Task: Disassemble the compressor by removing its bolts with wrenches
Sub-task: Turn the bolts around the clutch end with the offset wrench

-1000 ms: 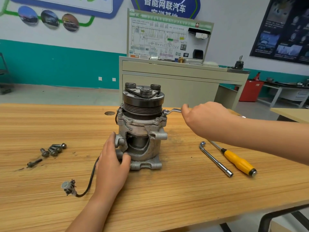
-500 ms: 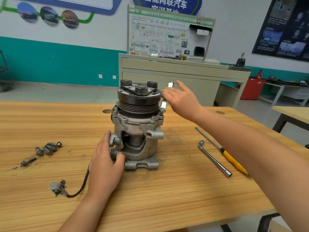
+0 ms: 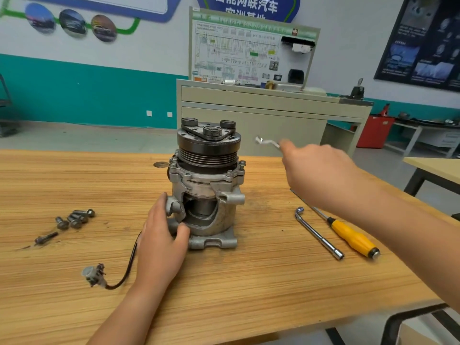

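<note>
Wood-grain counter point(image 3: 249, 282) carries the compressor point(image 3: 206, 185), upright near its middle, pulley end up. The left hand point(image 3: 159, 242) grasps its lower left side, with the thumb on the front. The right hand point(image 3: 316, 170), blurred, grasps a small bent wrench point(image 3: 267, 141) in the air to the right of the pulley. Half a second ago that hand was at the right flange bolt; now the wrench is clear of the compressor, and the left hand has stayed put.

Toward the left edge lie about four loose bolts point(image 3: 74, 219) in a cluster and one more bolt point(image 3: 46, 237) apart. Toward the right edge lie one socket wrench point(image 3: 318, 232) and one yellow-handled screwdriver point(image 3: 353, 239), side by side. The blue wall sign point(image 3: 249, 6) ends in 汽车, and the wiring board point(image 3: 249, 51) reads "HV".
</note>
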`<state>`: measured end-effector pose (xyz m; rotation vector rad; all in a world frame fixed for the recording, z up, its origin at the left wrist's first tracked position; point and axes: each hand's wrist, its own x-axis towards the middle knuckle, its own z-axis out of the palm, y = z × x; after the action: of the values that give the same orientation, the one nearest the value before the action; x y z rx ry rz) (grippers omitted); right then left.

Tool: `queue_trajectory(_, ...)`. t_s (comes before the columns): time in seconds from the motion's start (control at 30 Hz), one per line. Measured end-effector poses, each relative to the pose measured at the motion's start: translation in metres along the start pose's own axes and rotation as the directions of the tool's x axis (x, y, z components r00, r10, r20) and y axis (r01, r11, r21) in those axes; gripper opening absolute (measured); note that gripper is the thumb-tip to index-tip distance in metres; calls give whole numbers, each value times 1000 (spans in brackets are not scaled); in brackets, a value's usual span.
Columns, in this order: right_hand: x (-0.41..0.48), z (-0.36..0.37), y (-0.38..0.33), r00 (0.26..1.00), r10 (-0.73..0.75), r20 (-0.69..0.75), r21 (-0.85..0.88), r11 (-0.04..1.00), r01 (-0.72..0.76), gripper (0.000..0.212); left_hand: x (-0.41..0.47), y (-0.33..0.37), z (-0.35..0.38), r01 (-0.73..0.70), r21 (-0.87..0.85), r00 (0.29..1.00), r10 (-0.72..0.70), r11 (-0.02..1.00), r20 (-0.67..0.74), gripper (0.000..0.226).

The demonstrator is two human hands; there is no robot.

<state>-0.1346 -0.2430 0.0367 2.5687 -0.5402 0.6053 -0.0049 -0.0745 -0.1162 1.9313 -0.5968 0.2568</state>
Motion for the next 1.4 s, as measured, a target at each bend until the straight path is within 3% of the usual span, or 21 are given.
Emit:
queue_trajectory(0.13,-1,3,-14,985,-64,162,-68,995,75,37,0,1,-1,8,-5,1000,-8,1000,15,69)
queue_trajectory(0.33,17,-1,-22,969,-113,219,-174,973,153,32,-1,2,-2,14,-18,1000,-13,1000,21,69)
queue_trajectory(0.47,22,-3,-18,957,-186,223,-213,948,234,30,0,3,-2,16,-17,1000,-15,1000,22,69)
queue_trajectory(0.57,20,5,-2,948,-232,216,-171,947,271,37,-1,3,-3,18,-26,1000,-18,1000,23,69)
queue_trajectory(0.7,41,21,19,938,-316,144,-298,890,345,43,0,4,-2,22,-15,1000,-21,1000,13,67)
queue_trajectory(0.8,61,40,29,923,-364,126,-282,879,386,53,1,5,-3,23,-14,1000,-23,1000,10,66)
queue_trajectory(0.83,66,46,31,905,-416,91,-258,868,425,53,1,5,-3,23,-14,1000,-23,1000,8,65)
queue_trajectory(0.9,75,60,33,841,-511,-178,-190,857,480,42,1,5,-3,16,-9,1000,-16,1000,3,64)
queue_trajectory(0.97,82,71,25,775,-498,-389,-162,865,474,32,0,6,-3,20,-5,1000,-20,1000,-1,64)
queue_trajectory(1.13,96,72,7,730,-523,-441,-189,849,494,27,-1,7,-3,29,0,1000,-29,1000,-10,64)
queue_trajectory(1.2,94,60,10,766,-421,-486,-94,896,434,22,-1,7,-3,29,-1,1000,-29,1000,-6,64)
queue_trajectory(1.27,83,45,14,840,-166,-516,142,951,276,24,-1,7,-3,32,-2,999,-32,999,-2,64)
queue_trajectory(1.3,74,36,15,885,-39,-464,263,948,180,30,-1,7,-3,35,-5,999,-35,999,0,64)
queue_trajectory(1.33,63,28,16,914,27,-405,345,930,125,36,-1,7,-3,37,-8,999,-37,999,1,64)
queue_trajectory(1.4,40,16,17,949,12,-314,343,934,101,42,-1,8,-3,43,-13,999,-43,999,2,65)
